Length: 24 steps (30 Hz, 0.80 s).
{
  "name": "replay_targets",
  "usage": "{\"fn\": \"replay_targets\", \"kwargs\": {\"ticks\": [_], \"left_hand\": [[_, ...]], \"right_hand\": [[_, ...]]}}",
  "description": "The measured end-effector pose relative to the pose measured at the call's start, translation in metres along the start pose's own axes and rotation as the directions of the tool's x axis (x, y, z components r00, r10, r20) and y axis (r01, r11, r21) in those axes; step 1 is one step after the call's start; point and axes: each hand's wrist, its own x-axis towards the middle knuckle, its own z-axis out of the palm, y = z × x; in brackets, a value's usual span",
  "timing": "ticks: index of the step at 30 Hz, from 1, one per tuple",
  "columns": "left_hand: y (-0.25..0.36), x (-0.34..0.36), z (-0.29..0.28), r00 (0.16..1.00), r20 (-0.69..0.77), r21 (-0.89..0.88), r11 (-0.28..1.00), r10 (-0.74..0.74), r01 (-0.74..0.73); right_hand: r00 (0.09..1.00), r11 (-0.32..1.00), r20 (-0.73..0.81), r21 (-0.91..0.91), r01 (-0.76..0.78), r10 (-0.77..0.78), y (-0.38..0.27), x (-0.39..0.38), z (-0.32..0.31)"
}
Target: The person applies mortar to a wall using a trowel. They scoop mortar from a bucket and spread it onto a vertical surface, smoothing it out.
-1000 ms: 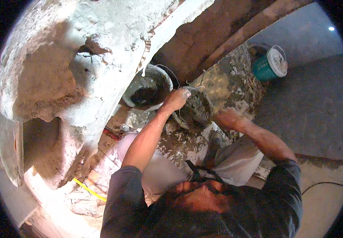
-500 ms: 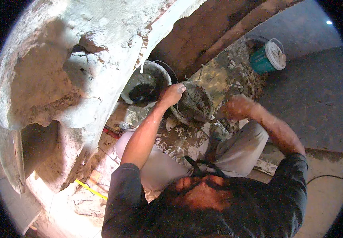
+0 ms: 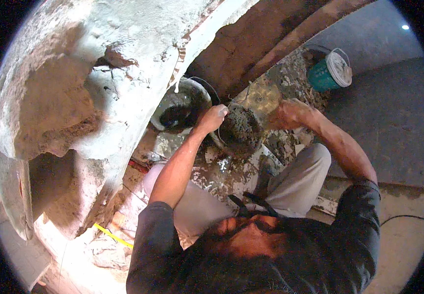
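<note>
A dark bucket [image 3: 220, 143] of grey, lumpy mortar [image 3: 244, 128] stands on the floor in front of my bent legs. My left hand [image 3: 213, 118] is closed on its thin wire handle at the left rim. Just past the right rim, my right hand [image 3: 294, 113] is held with its fingers curled, slightly blurred. Whatever it grips is hidden against the dirty floor. Left of the mortar bucket, close by my left hand, is a larger pale-rimmed bucket [image 3: 185, 100] with dark, wet-looking contents.
A rough whitish plastered mass [image 3: 138, 83] with a hollow rises on the left. A brown beam-like edge [image 3: 251, 44] runs across the back. A teal pail with a white lid [image 3: 329, 73] leans at the far right, near rubble [image 3: 295, 73]. A yellow strip [image 3: 114, 235] lies lower left.
My right hand has moved up and away from the mortar bucket's near right rim. A tool-like shape in the mortar no longer shows there. My left hand keeps its hold.
</note>
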Motion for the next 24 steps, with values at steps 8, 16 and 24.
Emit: {"fn": "replay_targets", "kwargs": {"ticks": [8,16,24], "left_hand": [[0.001,0.002,0.003,1.0,0.01,-0.053,0.999,0.012,-0.011],[-0.018,0.004,-0.001,0.996,0.058,-0.024,0.997,-0.066,0.067],[-0.022,0.006,0.005,0.998,0.003,-0.021,0.997,0.069,-0.069]], "right_hand": [[0.947,0.96,0.161,-0.072,-0.269,0.277,-0.021,0.043,0.107],[0.938,0.933,0.063,-0.14,-0.331,0.342,-0.008,0.029,0.005],[0.96,0.978,0.197,0.023,-0.206,0.197,-0.027,0.042,0.075]]}}
